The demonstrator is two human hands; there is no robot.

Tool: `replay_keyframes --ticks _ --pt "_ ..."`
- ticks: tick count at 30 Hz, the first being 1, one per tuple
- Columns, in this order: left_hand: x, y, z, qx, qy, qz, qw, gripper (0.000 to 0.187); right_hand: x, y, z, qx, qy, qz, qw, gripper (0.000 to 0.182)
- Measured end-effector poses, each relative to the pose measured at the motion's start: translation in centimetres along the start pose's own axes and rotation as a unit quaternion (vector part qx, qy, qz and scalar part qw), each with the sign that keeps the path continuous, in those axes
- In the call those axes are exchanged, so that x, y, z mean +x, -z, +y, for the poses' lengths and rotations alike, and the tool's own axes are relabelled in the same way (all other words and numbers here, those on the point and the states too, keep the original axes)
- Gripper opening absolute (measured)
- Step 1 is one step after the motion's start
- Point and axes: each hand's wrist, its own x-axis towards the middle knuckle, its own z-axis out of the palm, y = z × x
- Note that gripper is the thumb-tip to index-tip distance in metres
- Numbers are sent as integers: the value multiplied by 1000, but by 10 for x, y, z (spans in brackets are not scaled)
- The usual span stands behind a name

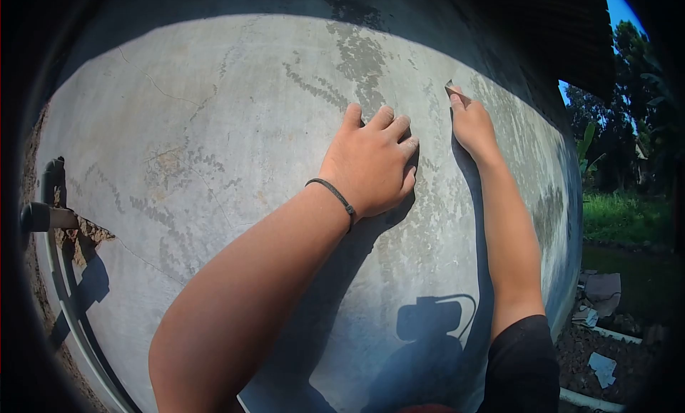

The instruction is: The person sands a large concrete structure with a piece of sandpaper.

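Observation:
A grey plastered wall (278,149) fills most of the view, with darker patches and fine cracks. Against its middle rests my left hand (374,156), fingers spread and holding nothing, with pale dust on the fingertips and a dark cord round the wrist. Higher and to the right, my right hand (472,126) is closed on a small, thin, dark piece (457,93) that sticks out past the thumb and touches or nearly touches the wall. What that piece is made of cannot be made out.
Pipes (53,217) run down the wall's left side beside a broken, rough gap. A dark roof edge (571,35) overhangs at upper right. Beyond the wall's right edge are grass (617,217), trees, rubble and a white pipe (589,400) on the ground.

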Motion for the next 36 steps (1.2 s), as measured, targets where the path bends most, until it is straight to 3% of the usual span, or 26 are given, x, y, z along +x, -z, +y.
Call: replay_keyframes --ticks 1,4,6,8,11,12,16,19,21,23,25,27,30,32,34,35,36 --pt "-5 -2 -1 -1 6 -7 1000 40 27 1 3 26 -62 -23 997 41" --pt "-5 -2 -3 3 -6 14 1000 40 69 -6 14 62 -68 25 995 40" --pt "-8 -2 -3 -4 -9 5 1000 42 46 1 8 -55 -59 34 996 41" --pt "-8 4 -7 -6 -11 -8 1000 43 6 16 7 -64 -20 -36 997 41" --pt "-14 5 -10 -24 -21 -13 999 44 -34 10 4 -65 57 -6 996 41" --pt "-17 4 -12 -31 -30 -3 999 44 -19 13 -1 -52 20 -31 998 43" --pt "-18 6 -17 -26 -33 5 999 44 123 -21 46 78 -54 24 995 44" --pt "-16 10 -13 -27 -30 -24 999 44 79 -2 19 -4 -18 24 1000 47" --pt "-16 12 -14 -23 -30 -40 998 45 18 22 -1 -87 -4 -53 995 44" --pt "-20 10 -17 -20 -36 -19 999 45 -24 21 1 -68 88 -32 993 43" --pt "-21 7 -17 -18 -52 -7 998 46 -3 26 -11 -77 23 -64 995 43" --pt "-20 9 -16 -18 -47 -15 999 46 65 9 4 -21 -17 -33 999 43" --pt "-12 15 -13 7 -40 -57 998 45 122 -15 29 31 16 -11 999 43" --pt "-6 17 -14 21 -49 -70 996 45 62 4 3 -47 -11 -22 999 43" --pt "-4 17 -17 23 -55 -75 995 45 -12 23 -18 -105 45 -73 991 42" --pt "-5 16 -20 15 -63 -66 996 46 -43 14 -15 -92 105 -17 990 43" --pt "-5 15 -21 7 -72 -58 996 46 -48 13 -19 -96 95 -21 991 43"
